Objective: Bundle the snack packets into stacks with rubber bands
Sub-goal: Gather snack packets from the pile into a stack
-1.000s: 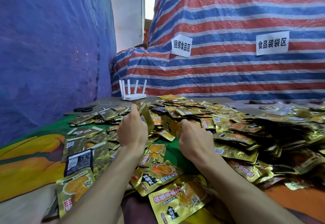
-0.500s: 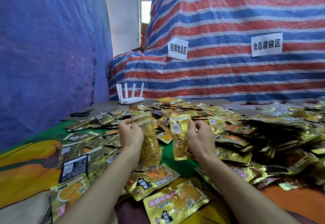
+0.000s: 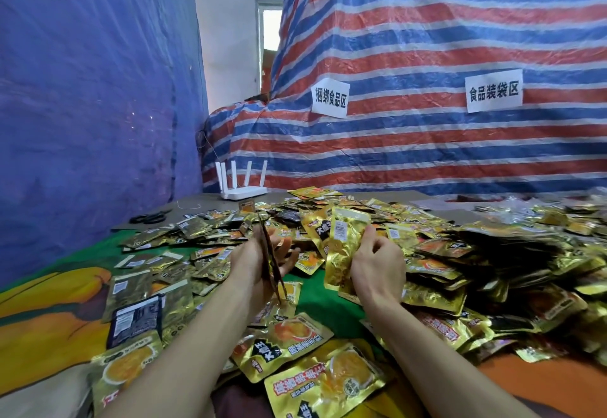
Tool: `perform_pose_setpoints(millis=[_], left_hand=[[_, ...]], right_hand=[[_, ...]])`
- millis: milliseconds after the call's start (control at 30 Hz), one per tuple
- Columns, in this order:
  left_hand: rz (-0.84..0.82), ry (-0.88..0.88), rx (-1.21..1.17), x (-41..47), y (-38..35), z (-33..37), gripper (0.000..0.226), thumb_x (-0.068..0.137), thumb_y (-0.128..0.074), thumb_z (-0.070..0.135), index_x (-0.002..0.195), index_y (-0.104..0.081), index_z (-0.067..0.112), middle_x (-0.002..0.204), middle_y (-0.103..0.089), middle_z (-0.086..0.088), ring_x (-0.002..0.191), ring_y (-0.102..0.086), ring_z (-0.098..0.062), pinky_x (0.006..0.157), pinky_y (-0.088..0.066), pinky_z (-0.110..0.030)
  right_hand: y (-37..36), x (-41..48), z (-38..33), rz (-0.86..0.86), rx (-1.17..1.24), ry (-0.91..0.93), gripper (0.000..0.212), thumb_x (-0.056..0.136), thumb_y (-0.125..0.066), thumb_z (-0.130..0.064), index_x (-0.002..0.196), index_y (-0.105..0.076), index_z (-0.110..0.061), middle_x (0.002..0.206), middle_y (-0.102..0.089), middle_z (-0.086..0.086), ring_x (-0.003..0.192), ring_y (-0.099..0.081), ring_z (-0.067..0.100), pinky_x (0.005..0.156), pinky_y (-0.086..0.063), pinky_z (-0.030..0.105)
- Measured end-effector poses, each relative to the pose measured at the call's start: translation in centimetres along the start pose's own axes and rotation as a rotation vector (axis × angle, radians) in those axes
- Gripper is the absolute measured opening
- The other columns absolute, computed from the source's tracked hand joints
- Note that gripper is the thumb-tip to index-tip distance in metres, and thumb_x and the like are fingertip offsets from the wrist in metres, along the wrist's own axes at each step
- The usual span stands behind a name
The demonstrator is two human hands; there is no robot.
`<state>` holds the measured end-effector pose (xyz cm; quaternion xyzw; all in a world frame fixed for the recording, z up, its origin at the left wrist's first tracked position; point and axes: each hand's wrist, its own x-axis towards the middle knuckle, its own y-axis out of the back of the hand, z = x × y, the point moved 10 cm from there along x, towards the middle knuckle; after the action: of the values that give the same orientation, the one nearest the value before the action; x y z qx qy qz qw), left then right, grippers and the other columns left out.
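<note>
Upright packet (image 3: 345,246): gold, held on end above the near left edge of the heap (image 3: 476,253); the barcode label at its top faces the camera.
Right hand (image 3: 377,265): fingers and thumb closed on the right side of the upright packet, back of the hand toward the camera.
Edge-on packet (image 3: 270,263): seen as a thin dark strip, raised just left of the heap and apart from the upright packet. Whether it is one packet or several cannot be told.
Left hand (image 3: 254,261): holds the edge-on packet across the palm, with the fingers only partly curled and their tips showing beyond it.
Heap: loose gold packets, none banded, deepest toward its right side.
Loose packets (image 3: 289,348): single packets lie flat to the left and near side of the heap, some print up and some back up.
Cloth (image 3: 39,325): green and orange, under the heap's near and left sides.
Worktop (image 3: 203,202): a bare grey strip behind the heap's left end.
Router (image 3: 243,192): white, antennas up, behind the heap's far left corner.
Scissors (image 3: 147,218): black, lying flat, well left of the heap's far edge.
Striped tarp (image 3: 427,39): red, white and blue, hanging behind the heap.
Paper signs (image 3: 329,98): two white sheets with black characters, fixed to the striped tarp above the heap.
Blue sheet (image 3: 82,89): hangs to the left of the heap.
</note>
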<state>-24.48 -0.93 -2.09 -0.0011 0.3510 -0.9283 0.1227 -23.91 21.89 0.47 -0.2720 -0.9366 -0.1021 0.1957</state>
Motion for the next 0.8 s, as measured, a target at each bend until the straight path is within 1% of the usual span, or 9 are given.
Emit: perform_pose_setpoints(millis=[133, 233, 300, 367, 467, 533, 600, 700, 800], left_hand=[[0.001, -0.057, 0.236, -0.8, -1.7, -1.4, 0.040, 0.107, -0.041, 0.037, 0.107, -0.057, 0.000, 0.088, -0.067, -0.018, 0.079, -0.069, -0.028, 0.060, -0.061, -0.044], [0.114, -0.137, 0.531, -0.6, -1.5, -2.1, 0.047, 0.107, -0.028, 0.046, 0.114, -0.053, 0.007, 0.105, -0.065, -0.018, 0.096, -0.063, -0.031, 0.089, -0.054, -0.047], [0.241, -0.220, 0.672, -1.0, -0.7, -1.2, 0.043, 0.107, -0.023, 0.046, 0.110, -0.048, 0.011, 0.098, -0.060, -0.013, 0.086, -0.059, -0.027, 0.076, -0.051, -0.040], [0.312, -0.269, 0.738, -1.5, -0.3, -0.5, 0.038, 0.107, -0.023, 0.045, 0.107, -0.045, 0.013, 0.089, -0.054, -0.008, 0.074, -0.052, -0.020, 0.056, -0.036, -0.033], [0.325, -0.492, 0.761, -2.3, -0.6, 1.3, 0.027, 0.108, -0.027, 0.038, 0.102, -0.040, 0.016, 0.082, -0.050, -0.003, 0.068, -0.049, -0.016, 0.051, -0.030, -0.030], [0.235, -0.750, 0.725, -3.7, -2.0, 2.9, 0.014, 0.108, -0.033, 0.029, 0.104, -0.037, 0.017, 0.080, -0.051, 0.002, 0.064, -0.054, -0.009, 0.047, -0.037, -0.018], [0.125, -0.836, 0.659, -4.2, -3.0, 3.1, 0.013, 0.107, -0.037, 0.025, 0.117, -0.034, 0.018, 0.087, -0.055, 0.004, 0.065, -0.059, -0.001, 0.050, -0.043, -0.011], [-0.152, -0.631, 0.489, -3.5, -4.9, 1.1, 0.025, 0.108, -0.037, 0.030, 0.131, -0.035, 0.020, 0.098, -0.058, -0.005, 0.074, -0.061, -0.008, 0.055, -0.047, -0.013], [-0.426, -0.406, 0.403, -3.6, -6.7, -1.6, 0.028, 0.088, -0.056, 0.019, 0.114, -0.046, 0.021, 0.098, -0.063, -0.011, 0.082, -0.065, -0.017, 0.059, -0.053, -0.020]], right_hand=[[-0.8, -0.7, -1.1, -0.027, -0.053, 0.098, 0.051, 0.106, -0.036, -0.046, 0.069, -0.051, -0.014, 0.061, -0.053, -0.003, 0.055, -0.048, 0.013, 0.052, -0.032, 0.030], [-2.4, -1.9, -2.7, -0.117, -0.084, 0.256, 0.047, 0.106, -0.040, -0.041, 0.065, -0.045, -0.018, 0.061, -0.049, -0.004, 0.054, -0.043, 0.010, 0.052, -0.028, 0.028], [-3.5, -2.6, -3.4, -0.212, -0.050, 0.328, 0.046, 0.106, -0.043, -0.037, 0.066, -0.047, -0.016, 0.061, -0.049, -0.003, 0.054, -0.041, 0.010, 0.052, -0.031, 0.028], [-4.7, -3.0, -3.6, -0.347, 0.023, 0.327, 0.044, 0.107, -0.042, -0.036, 0.073, -0.055, -0.010, 0.066, -0.054, 0.000, 0.058, -0.046, 0.012, 0.057, -0.038, 0.032], [-6.4, -4.1, -3.4, -0.612, 0.132, 0.225, 0.050, 0.108, -0.031, -0.043, 0.093, -0.069, -0.013, 0.084, -0.068, 0.000, 0.078, -0.062, 0.015, 0.075, -0.049, 0.037], [-7.5, -5.3, -3.3, -0.739, 0.149, 0.183, 0.046, 0.109, -0.028, -0.045, 0.112, -0.068, -0.023, 0.105, -0.072, -0.003, 0.098, -0.066, 0.012, 0.089, -0.052, 0.033], [-7.5, -5.4, -3.1, -0.686, 0.166, 0.169, 0.031, 0.109, -0.033, -0.037, 0.118, -0.060, -0.025, 0.111, -0.068, -0.005, 0.102, -0.064, 0.008, 0.094, -0.051, 0.034], [-5.7, -4.0, -3.1, -0.419, 0.219, 0.167, 0.020, 0.108, -0.035, -0.023, 0.107, -0.054, -0.021, 0.098, -0.065, 0.000, 0.088, -0.062, 0.007, 0.083, -0.053, 0.030], [-3.8, -2.8, -2.7, -0.284, 0.311, 0.140, 0.020, 0.105, -0.037, -0.015, 0.098, -0.055, -0.017, 0.090, -0.064, 0.002, 0.077, -0.060, 0.007, 0.072, -0.051, 0.029]])
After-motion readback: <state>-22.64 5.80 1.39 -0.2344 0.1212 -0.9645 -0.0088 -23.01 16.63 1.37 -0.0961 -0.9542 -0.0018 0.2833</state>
